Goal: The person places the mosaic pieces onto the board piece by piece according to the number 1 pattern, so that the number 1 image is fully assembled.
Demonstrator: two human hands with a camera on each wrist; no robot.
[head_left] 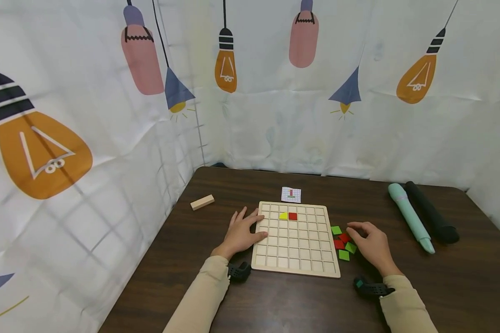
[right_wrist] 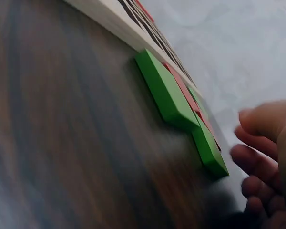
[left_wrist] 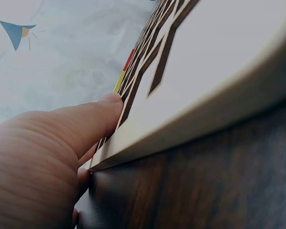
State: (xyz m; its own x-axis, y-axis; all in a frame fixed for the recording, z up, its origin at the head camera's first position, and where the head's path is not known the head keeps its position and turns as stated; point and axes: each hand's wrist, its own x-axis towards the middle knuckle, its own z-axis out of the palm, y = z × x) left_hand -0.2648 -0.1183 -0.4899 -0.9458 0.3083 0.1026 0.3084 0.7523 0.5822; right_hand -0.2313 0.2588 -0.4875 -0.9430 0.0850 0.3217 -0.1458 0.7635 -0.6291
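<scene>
A pale wooden grid board (head_left: 293, 263) lies on the dark table. Near its top, a yellow tile (head_left: 283, 216) and a red tile (head_left: 292, 216) sit side by side in the grid. My left hand (head_left: 241, 233) rests on the board's left edge, thumb and index finger on its surface, other fingers extended. Beside the right edge are several loose tiles: red ones such as the nearer red tile (head_left: 339, 244), and green ones, including a front green tile (right_wrist: 167, 93). Over their right side hovers my right hand (head_left: 371, 245), fingers loosely bent, nothing visible between thumb and fingers.
Behind the board lies a small printed card (head_left: 291, 194) with a coloured grid pattern. A wooden block (head_left: 202, 202) is at the far left. To the right lie a mint-green microphone-shaped object (head_left: 410, 217) and a black cylinder (head_left: 431, 212). Patterned curtains hang behind the table.
</scene>
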